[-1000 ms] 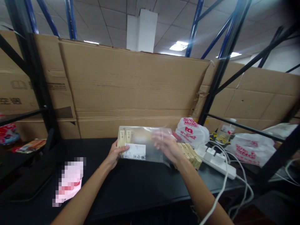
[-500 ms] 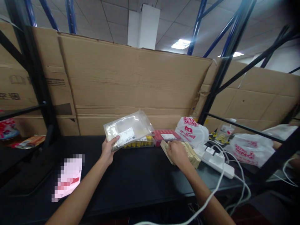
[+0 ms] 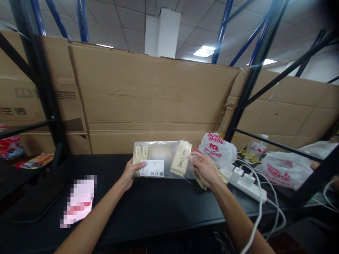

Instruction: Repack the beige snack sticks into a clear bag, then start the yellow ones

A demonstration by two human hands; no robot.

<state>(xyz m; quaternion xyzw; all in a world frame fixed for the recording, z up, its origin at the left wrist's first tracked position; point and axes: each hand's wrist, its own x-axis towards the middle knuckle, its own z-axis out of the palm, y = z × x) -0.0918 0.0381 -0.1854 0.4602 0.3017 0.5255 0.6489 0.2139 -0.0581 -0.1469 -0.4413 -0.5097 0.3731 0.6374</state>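
A clear plastic bag [image 3: 160, 150] with a white printed label [image 3: 156, 168] lies level across the middle, just above the black table. My left hand [image 3: 129, 173] is closed on its left end, thumb over the label; small cream packets [image 3: 140, 153] show inside there. At the bag's right end is a cream paper packet [image 3: 180, 158] with dark handwriting, pinched at its right edge by my right hand [image 3: 205, 169]. Whether that packet is within the bag or in front of it, I cannot tell. Further cream packets [image 3: 221, 176] lie beneath my right hand, partly hidden.
A white power strip [image 3: 249, 185] with looping cables stands at right. Behind it are a white printed plastic bag [image 3: 217, 150] and a clear bottle [image 3: 255, 150]. A cardboard wall [image 3: 156, 95] closes the back. A pink sheet [image 3: 79, 201] lies on the black table [image 3: 159, 208] at left.
My left hand has lowered the plastic bag and turned it level. My right hand has lifted a cream packet from the pile and brought it to the bag's right end.
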